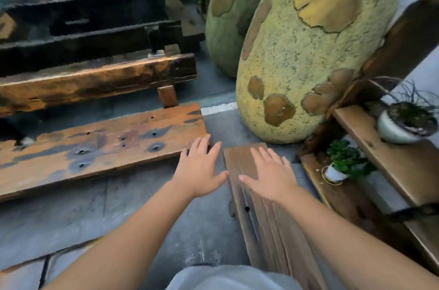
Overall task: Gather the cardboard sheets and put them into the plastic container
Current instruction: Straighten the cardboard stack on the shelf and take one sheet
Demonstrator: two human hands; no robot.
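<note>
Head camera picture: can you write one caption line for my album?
Two bare hands, left hand and right hand, spread open above a brown wooden plank beside giant yellow-green textured sculptures.

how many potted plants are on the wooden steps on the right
2. One grassy plant in a round white pot sits on the upper step; one leafy green plant in a small white pot sits on the lower step. More may lie outside the frame.

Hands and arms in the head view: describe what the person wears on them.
Nothing is worn on them. The left hand and right hand have no gloves, and no rings, watch or bracelet are visible. Both forearms are uncovered right to the bottom of the picture, with no sleeve in view.
</note>
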